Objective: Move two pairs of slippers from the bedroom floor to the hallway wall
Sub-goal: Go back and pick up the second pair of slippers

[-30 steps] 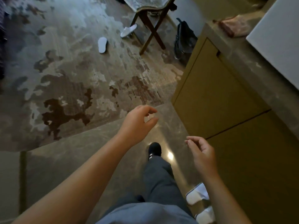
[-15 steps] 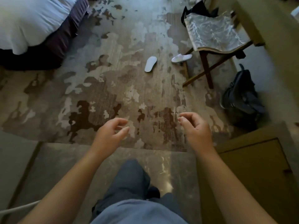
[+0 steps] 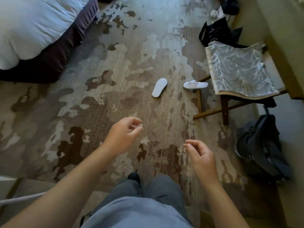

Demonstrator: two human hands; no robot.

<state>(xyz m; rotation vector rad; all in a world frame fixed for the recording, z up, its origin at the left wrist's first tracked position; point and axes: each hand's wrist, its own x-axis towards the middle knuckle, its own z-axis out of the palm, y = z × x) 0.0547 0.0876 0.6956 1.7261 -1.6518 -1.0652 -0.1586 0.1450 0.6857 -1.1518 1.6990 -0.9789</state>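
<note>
Two white slippers lie on the patterned carpet ahead of me. One slipper lies sole up in the middle of the floor. The other slipper lies on its side against the front leg of a folding stool. My left hand hangs in the air well short of them, fingers loosely curled, holding nothing. My right hand is lower and to the right, fingers also loosely curled and empty. Neither hand touches a slipper.
A bed with white bedding fills the upper left. A dark backpack rests on the floor at the right, below the stool. Black bags sit behind the stool. A cabinet wall runs along the right edge.
The view has swung from the hallway floor and cabinet into the bedroom. The slippers on the carpet are now nearer and more central. Both hands stay empty.
</note>
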